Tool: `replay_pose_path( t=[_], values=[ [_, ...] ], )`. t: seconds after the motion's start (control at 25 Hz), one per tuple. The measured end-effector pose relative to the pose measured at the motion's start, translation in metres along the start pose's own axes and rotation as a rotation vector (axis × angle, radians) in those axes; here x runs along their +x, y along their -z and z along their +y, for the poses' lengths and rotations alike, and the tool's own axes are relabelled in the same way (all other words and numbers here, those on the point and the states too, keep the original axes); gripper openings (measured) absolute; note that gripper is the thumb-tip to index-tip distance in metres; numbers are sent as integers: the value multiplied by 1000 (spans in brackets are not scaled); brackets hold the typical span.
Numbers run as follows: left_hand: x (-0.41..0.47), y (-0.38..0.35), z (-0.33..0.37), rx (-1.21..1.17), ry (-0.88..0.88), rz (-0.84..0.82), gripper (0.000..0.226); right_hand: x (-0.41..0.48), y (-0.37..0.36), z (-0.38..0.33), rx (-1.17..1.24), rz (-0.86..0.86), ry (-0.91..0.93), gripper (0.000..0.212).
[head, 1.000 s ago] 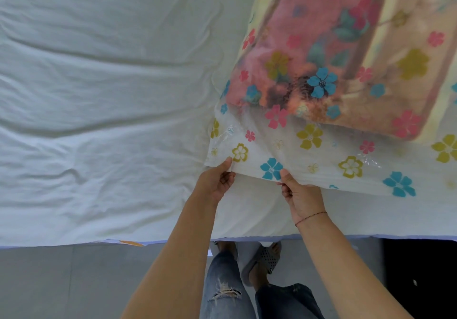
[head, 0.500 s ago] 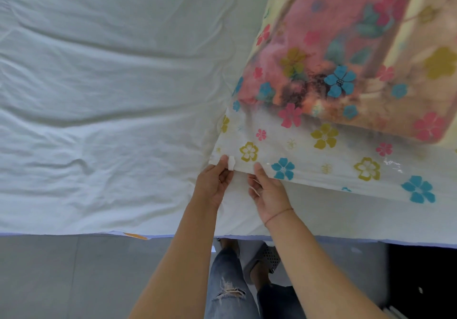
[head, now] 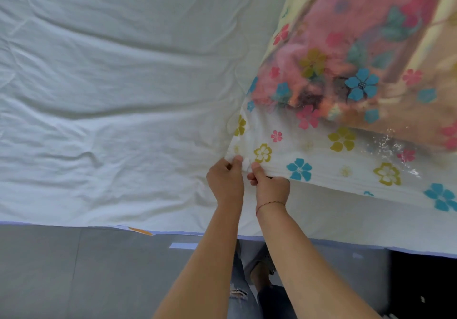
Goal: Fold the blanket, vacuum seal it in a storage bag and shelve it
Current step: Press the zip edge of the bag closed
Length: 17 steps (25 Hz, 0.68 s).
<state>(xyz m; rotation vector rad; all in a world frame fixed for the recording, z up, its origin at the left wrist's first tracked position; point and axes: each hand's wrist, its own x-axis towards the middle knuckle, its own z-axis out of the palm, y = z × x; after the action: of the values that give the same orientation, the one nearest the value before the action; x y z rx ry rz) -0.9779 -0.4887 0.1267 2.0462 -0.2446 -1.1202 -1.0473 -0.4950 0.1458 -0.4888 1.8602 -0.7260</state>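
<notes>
in the upper right of the frame the folded blanket (head: 371,34), plush pink and cream, already lies inside the storage bag (head: 321,160), a clear, crinkly plastic printed with blue, pink and yellow flowers. folding and bagging look done; sealing the mouth, drawing out the air and shelving remain. at the bag's lower left corner the left hand (head: 225,182) and right hand (head: 270,187) each pinch the mouth edge, either side of a small white slider clip (head: 246,164). beneath lies a wrinkled white bed sheet (head: 111,96), with grey floor (head: 74,269) below.
</notes>
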Motion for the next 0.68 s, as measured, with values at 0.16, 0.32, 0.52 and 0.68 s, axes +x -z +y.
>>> replay_pose_path(
  t=[0.16, 0.32, 0.52, 0.68],
  values=[
    [-3, -2, -3, -280, 244, -47, 35, 3, -2, 5, 139, -56, -134, 15],
    [-4, -1, -2, -291, 270, -75, 38, 8, -5, 8, 168, -151, -149, 9],
    [-10, -7, -2, 56, -93, 63, 36, 4, -8, 7, 138, -25, -98, 16],
    [-16, -6, -6, -213, 250, -252, 34, 3, -2, 3, 78, -49, -55, 17]
  ],
)
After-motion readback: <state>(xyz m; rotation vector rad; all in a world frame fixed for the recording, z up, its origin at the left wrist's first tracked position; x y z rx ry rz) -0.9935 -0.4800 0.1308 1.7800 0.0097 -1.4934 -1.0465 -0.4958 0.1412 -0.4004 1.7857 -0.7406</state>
